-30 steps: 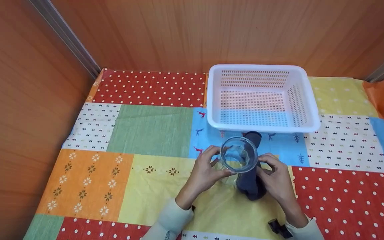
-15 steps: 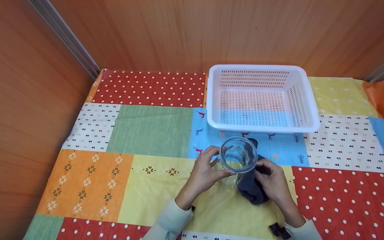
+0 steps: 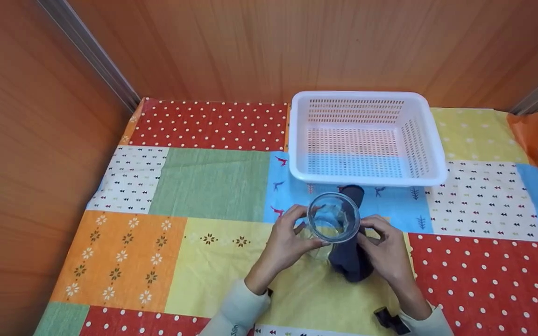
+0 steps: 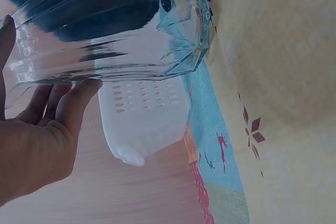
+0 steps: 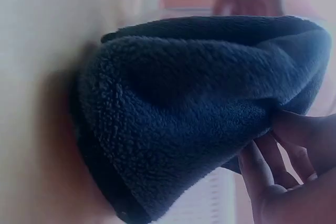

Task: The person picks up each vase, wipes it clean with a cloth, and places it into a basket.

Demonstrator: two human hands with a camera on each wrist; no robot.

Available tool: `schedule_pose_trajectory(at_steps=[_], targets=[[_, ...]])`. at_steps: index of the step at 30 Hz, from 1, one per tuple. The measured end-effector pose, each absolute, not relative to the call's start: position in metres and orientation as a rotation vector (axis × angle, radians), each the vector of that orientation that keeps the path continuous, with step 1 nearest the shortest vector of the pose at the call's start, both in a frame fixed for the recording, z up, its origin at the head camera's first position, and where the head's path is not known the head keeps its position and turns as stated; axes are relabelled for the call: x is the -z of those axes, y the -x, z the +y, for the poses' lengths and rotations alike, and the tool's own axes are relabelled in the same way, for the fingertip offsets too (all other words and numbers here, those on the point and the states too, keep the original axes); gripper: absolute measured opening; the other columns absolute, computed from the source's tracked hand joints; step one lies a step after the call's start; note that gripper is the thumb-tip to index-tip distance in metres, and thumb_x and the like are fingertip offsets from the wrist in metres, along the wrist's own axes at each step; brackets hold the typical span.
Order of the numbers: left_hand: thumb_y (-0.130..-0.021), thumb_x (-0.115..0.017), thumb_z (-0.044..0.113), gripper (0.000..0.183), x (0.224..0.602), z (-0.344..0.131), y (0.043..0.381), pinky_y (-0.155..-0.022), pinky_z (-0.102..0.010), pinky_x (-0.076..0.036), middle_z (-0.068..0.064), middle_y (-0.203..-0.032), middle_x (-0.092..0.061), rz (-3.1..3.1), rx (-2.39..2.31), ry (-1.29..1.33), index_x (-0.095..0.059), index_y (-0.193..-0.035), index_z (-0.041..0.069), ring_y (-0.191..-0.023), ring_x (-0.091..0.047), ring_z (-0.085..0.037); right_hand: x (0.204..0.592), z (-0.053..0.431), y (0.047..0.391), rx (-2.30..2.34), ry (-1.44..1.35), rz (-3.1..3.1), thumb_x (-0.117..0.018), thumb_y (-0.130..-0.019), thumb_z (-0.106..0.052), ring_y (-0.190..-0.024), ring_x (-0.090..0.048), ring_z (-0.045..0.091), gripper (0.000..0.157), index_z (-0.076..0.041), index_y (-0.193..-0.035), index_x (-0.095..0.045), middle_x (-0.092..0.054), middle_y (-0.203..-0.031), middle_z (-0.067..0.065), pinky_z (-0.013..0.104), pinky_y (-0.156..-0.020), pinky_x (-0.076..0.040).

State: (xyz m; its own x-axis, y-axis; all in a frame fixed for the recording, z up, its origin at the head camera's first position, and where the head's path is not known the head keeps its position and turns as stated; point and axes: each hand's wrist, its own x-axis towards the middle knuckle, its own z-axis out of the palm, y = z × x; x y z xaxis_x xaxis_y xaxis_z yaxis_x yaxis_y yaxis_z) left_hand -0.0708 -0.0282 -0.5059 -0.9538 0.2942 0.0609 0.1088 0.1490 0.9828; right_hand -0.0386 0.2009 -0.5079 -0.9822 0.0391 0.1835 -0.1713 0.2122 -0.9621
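Note:
My left hand (image 3: 290, 235) grips a clear glass cup (image 3: 318, 233) near its round rim, fingers on the far side and thumb on the near side. The cup stands over the yellow patch, its faceted lower part showing in the left wrist view (image 4: 178, 51). My right hand (image 3: 385, 247) pinches a dark, fleecy cloth (image 3: 350, 261) against the cup's right side. In the right wrist view the folded cloth (image 5: 173, 98) hides most of the glass, with the thumb and fingers at its upper edge. Part of the cloth shows through the glass.
A white perforated plastic basket (image 3: 367, 179) stands just beyond the cup and cloth, near the wooden back wall (image 3: 250, 51). A patchwork-print tablecloth (image 3: 217, 182) covers the table. Wooden panels rise at the left and right.
My right hand and the cloth slid toward me along the cup's side, then back away toward the basket. My left hand and the cup stay almost in place.

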Motion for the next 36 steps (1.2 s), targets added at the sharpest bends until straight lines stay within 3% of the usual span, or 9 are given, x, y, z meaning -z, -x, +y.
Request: schedule_pose_trajectory(at_steps=[9,27,36], targets=[[-0.077,-0.094,0.005,0.053,0.505,-0.028,0.071,-0.104,-0.047,-0.055,-0.003,-0.123,-0.067,2.274,-1.898,-0.415,-0.072,-0.125,0.012,-0.122,-0.062,-0.023,0.501,0.199,0.037,-1.864,-0.122,-2.315,-0.071,-0.089,0.02,-0.098,-0.068,0.008,0.022,0.009,-0.107,-0.074,-0.068,-0.098,-0.002,0.021,-0.083,-0.06],[-0.077,-0.095,0.007,0.056,0.505,-0.027,0.07,-0.105,-0.045,-0.055,-0.002,-0.124,-0.067,2.283,-1.896,-0.403,-0.071,-0.128,0.013,-0.123,-0.061,-0.022,0.545,0.212,0.042,-1.724,-0.083,-2.484,-0.072,-0.085,0.021,-0.094,-0.063,-0.001,0.022,0.004,-0.098,-0.073,-0.071,-0.097,-0.003,0.013,-0.08,-0.054],[-0.078,-0.094,0.008,0.054,0.505,-0.028,0.07,-0.106,-0.049,-0.054,-0.003,-0.124,-0.066,2.265,-1.909,-0.396,-0.072,-0.127,0.014,-0.124,-0.06,-0.023,0.547,0.21,0.041,-1.736,-0.078,-2.467,-0.071,-0.085,0.021,-0.097,-0.063,-0.001,0.019,0.007,-0.098,-0.071,-0.072,-0.1,-0.004,0.014,-0.081,-0.053]])
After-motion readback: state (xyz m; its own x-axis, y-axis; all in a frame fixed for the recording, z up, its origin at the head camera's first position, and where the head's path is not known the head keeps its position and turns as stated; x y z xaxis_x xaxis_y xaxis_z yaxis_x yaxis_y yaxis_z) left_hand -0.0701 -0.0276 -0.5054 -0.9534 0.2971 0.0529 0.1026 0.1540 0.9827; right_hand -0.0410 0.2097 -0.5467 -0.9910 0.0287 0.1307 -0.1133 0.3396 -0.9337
